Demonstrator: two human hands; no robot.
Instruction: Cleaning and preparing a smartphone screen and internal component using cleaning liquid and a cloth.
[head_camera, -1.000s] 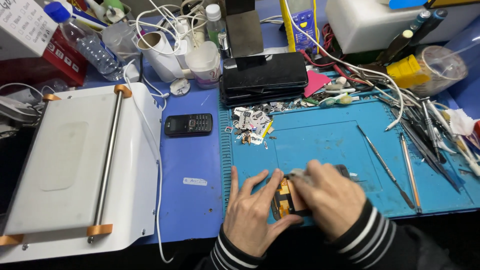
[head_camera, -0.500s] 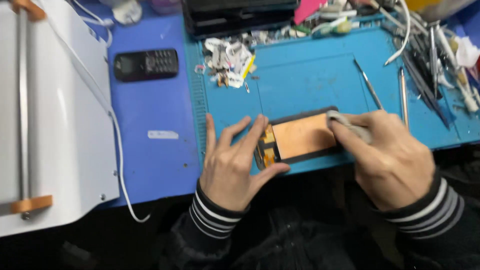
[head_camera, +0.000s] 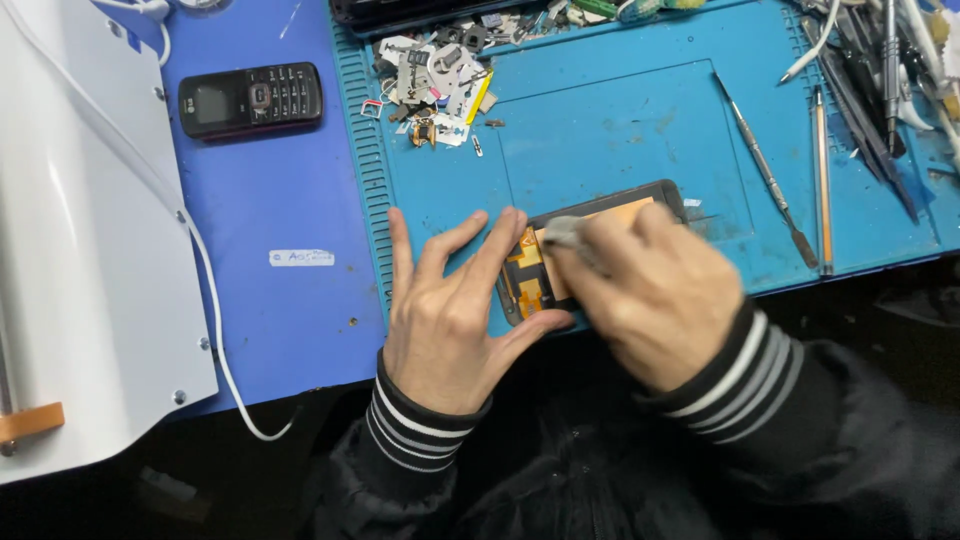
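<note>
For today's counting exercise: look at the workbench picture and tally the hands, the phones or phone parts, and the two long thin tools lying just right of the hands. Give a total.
Hands: 2, left hand and right hand
Phones or phone parts: 2, black keypad phone and opened phone screen panel
Long thin tools: 2, metal spudger and orange-tipped tool
Total: 6

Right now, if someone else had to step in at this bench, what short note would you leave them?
Left hand: flat on the blue mat, fingers pinning the left end of the phone screen panel.
Right hand: over the panel, gripping a small grey tool against it; what the tip does is blurred.
Panel lies face down, orange backing up.
Metal picks lie to the right, a black keypad phone upper left.
Done or left: cannot tell.
</note>
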